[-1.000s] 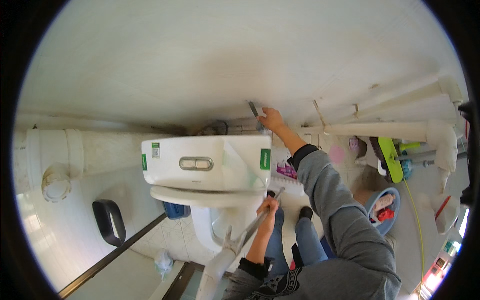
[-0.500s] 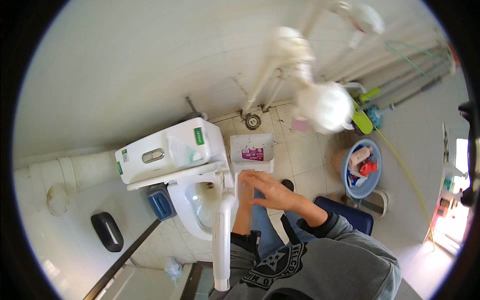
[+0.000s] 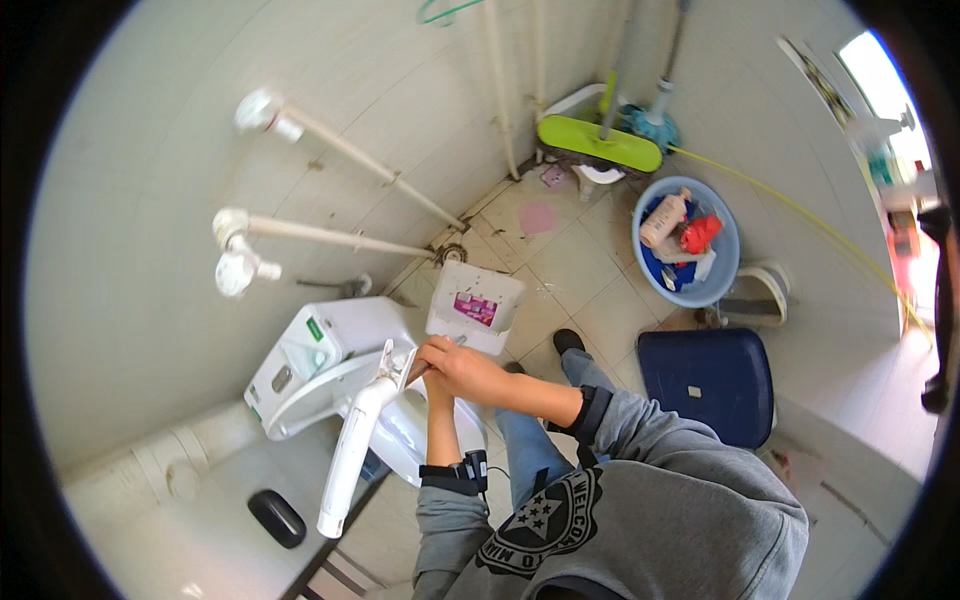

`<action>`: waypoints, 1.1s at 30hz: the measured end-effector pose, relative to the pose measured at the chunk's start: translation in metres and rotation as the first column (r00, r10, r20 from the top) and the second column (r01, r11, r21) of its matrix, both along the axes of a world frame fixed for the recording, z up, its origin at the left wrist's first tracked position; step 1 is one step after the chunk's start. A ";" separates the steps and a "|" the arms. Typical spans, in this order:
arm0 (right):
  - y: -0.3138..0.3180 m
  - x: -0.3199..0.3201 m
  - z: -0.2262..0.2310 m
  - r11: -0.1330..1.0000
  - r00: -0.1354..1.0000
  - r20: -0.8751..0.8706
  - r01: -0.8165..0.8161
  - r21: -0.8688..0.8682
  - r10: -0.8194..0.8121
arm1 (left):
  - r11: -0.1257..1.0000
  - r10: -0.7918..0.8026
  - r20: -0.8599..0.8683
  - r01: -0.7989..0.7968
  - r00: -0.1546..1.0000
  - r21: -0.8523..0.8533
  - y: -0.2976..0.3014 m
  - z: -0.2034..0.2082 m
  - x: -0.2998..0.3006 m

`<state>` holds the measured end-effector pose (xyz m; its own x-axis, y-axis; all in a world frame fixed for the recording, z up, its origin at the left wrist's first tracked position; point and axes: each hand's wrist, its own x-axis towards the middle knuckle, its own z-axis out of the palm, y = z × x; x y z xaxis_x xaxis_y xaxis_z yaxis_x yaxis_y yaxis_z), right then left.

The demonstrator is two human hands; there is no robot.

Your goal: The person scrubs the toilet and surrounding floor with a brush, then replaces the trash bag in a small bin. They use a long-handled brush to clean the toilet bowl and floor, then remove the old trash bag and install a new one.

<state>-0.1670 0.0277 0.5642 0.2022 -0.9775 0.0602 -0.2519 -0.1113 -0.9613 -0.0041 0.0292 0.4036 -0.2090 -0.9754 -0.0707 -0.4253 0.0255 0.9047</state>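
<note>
My right hand [image 3: 465,370] reaches in from the right, its fingers bent and pressed together over my left hand. Whatever may lie between those fingers is hidden. Below it comes my left hand [image 3: 436,384], upright from its wrist, its fingers mostly covered. Both hands are beside the forked upper end of a white tubular bar [image 3: 350,450], which is bent near its top; contact cannot be made out. Behind the bar stands a white toilet [image 3: 465,428] with its lid raised. A white waste bin [image 3: 503,290] with a purple label is just beyond my hands.
A blue bucket [image 3: 737,255] holds a pink bottle and a red packet. Near me lies a dark blue lid-like panel [image 3: 705,385]. A green broom [image 3: 600,143] and a mop [image 3: 655,128] lean in the corner. White pipes with valves [image 3: 340,235] run along the wall.
The view has turned, so the toilet and white bar appear farther left. My right hand's fingers, spread over the left hand before, are now drawn together against it.
</note>
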 end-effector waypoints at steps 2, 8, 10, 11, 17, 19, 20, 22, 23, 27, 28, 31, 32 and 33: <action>0.010 -0.009 -0.003 0.992 0.995 0.025 0.098 -0.076 -0.096 | 0.998 -0.065 0.006 0.066 0.998 -0.018 -0.003 0.006 -0.004; 0.053 -0.013 -0.012 0.913 0.923 0.090 0.383 -0.140 -0.374 | 0.952 -0.302 -0.005 0.302 0.953 -0.042 -0.012 0.022 -0.014; 0.066 -0.011 -0.014 0.863 0.878 0.107 0.479 -0.158 -0.467 | 0.931 -0.363 -0.030 0.362 0.931 -0.045 -0.011 0.030 -0.018; 0.075 -0.009 -0.015 0.841 0.854 0.121 0.519 -0.154 -0.505 | 0.915 -0.404 -0.041 0.403 0.914 -0.039 -0.008 0.033 -0.021; 0.148 -0.017 -0.011 0.737 0.739 0.031 0.673 -0.064 -0.672 | 0.789 -0.610 -0.128 0.614 0.782 -0.005 0.030 0.053 -0.059; 0.183 -0.033 -0.015 0.654 0.660 0.050 0.751 -0.090 -0.750 | 0.740 -0.668 -0.115 0.673 0.735 0.004 0.052 0.057 -0.081; 0.205 -0.047 -0.024 0.624 0.624 -0.006 0.781 -0.030 -0.781 | 0.736 -0.667 -0.094 0.674 0.739 0.071 0.063 0.057 -0.094; 0.261 -0.068 -0.047 0.521 0.519 -0.080 0.853 -0.013 -0.851 | 0.704 -0.692 -0.076 0.695 0.718 0.148 0.082 0.059 -0.121; 0.293 -0.077 -0.062 0.466 0.466 -0.126 0.884 0.033 -0.876 | 0.677 -0.728 -0.013 0.721 0.686 0.147 0.089 0.061 -0.128; 0.483 -0.114 -0.135 0.026 0.110 -0.241 0.944 0.328 -0.964 | 0.542 -0.824 -0.054 0.813 0.564 0.214 0.148 0.060 -0.172; 0.538 -0.122 -0.148 -0.090 0.003 -0.287 0.946 0.310 -0.958 | 0.509 -0.840 -0.072 0.827 0.537 0.238 0.165 0.061 -0.181; 0.700 -0.141 -0.173 -0.503 -0.316 -0.573 0.840 0.201 -0.756 | 0.393 -0.901 -0.074 0.876 0.427 0.279 0.222 0.057 -0.209; 0.750 -0.151 -0.175 -0.582 -0.367 -0.612 0.790 0.192 -0.701 | 0.349 -0.920 -0.072 0.890 0.385 0.292 0.242 0.057 -0.219; 0.795 -0.160 -0.177 -0.618 -0.418 -0.591 0.765 0.179 -0.689 | 0.321 -0.931 -0.082 0.905 0.356 0.277 0.262 0.056 -0.229</action>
